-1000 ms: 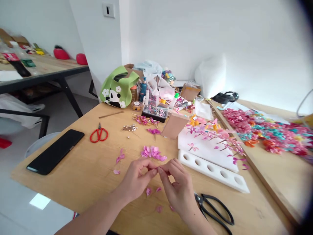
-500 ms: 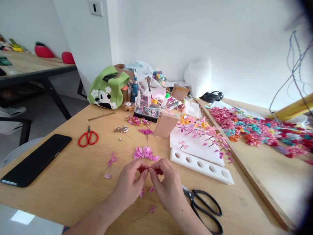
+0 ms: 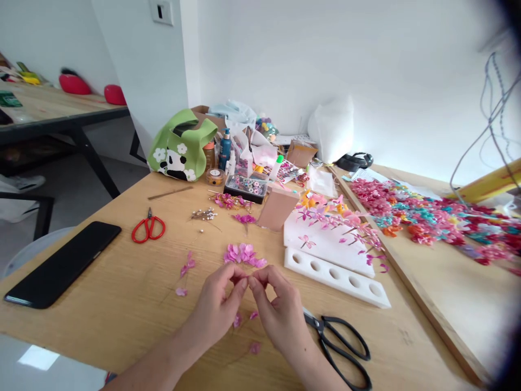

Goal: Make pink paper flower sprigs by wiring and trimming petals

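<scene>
My left hand (image 3: 223, 293) and my right hand (image 3: 277, 304) meet above the table, thumbs and forefingers pinched tip to tip. Whatever sits between the fingertips is too small to make out. Just beyond them lies a cluster of pink-purple petals (image 3: 243, 253). Small pink petals (image 3: 237, 320) hang or lie below the hands, on thin stems hard to trace. To the left are more pink petals on wire (image 3: 188, 265), and nearer me a single pink flower (image 3: 254, 348). Black-handled scissors (image 3: 342, 342) rest beside my right wrist.
Red-handled scissors (image 3: 149, 225) and a black phone-like slab (image 3: 65, 263) lie left. A white foam block with holes (image 3: 336, 276) stands right, flower sprigs (image 3: 345, 220) behind it. Further back are a bead box (image 3: 246, 187), bottles and a green bag (image 3: 179, 146). Colourful flowers (image 3: 427, 212) cover the right side.
Both hands stay pinched together in nearly the same place. The view has shifted very slightly; nothing else has visibly moved.
</scene>
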Demonstrator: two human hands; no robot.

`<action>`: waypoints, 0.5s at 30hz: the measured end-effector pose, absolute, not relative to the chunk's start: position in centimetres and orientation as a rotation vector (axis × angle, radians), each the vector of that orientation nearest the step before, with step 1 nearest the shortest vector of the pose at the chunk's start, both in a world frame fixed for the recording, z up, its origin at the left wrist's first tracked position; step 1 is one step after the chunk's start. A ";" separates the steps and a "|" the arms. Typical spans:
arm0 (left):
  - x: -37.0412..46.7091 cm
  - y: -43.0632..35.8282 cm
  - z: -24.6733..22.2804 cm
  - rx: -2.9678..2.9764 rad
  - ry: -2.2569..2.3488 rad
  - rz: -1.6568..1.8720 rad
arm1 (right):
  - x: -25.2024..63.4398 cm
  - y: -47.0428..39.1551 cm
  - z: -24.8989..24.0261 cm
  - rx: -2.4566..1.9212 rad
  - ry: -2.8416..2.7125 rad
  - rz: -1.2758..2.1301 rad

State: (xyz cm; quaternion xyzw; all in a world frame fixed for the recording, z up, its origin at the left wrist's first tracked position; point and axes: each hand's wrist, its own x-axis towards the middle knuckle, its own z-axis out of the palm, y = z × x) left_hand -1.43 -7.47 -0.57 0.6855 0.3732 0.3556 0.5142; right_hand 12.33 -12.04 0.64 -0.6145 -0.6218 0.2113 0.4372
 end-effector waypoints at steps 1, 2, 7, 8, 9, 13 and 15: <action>-1.5 -7.6 -0.7 1.696 0.898 0.880 | 12.3 -12.1 0.6 -1.512 -1.571 0.503; -1.5 -7.7 -0.8 1.751 0.899 0.906 | 12.4 -12.1 0.6 -1.494 -1.601 0.482; -1.5 -8.1 -1.2 2.011 0.928 1.028 | 12.6 -12.2 0.4 -1.433 -1.761 0.373; -1.5 -8.2 -1.2 2.044 0.934 1.048 | 12.5 -12.2 0.4 -1.423 -1.776 0.348; -1.5 -8.3 -1.2 2.066 0.937 1.068 | 12.4 -12.2 0.3 -1.410 -1.780 0.325; -1.4 -9.0 -0.9 2.029 0.904 1.165 | 12.0 -12.7 0.3 -1.370 -1.709 0.323; -1.5 -9.2 -0.7 1.984 0.888 1.200 | 12.0 -12.8 0.5 -1.351 -1.688 0.351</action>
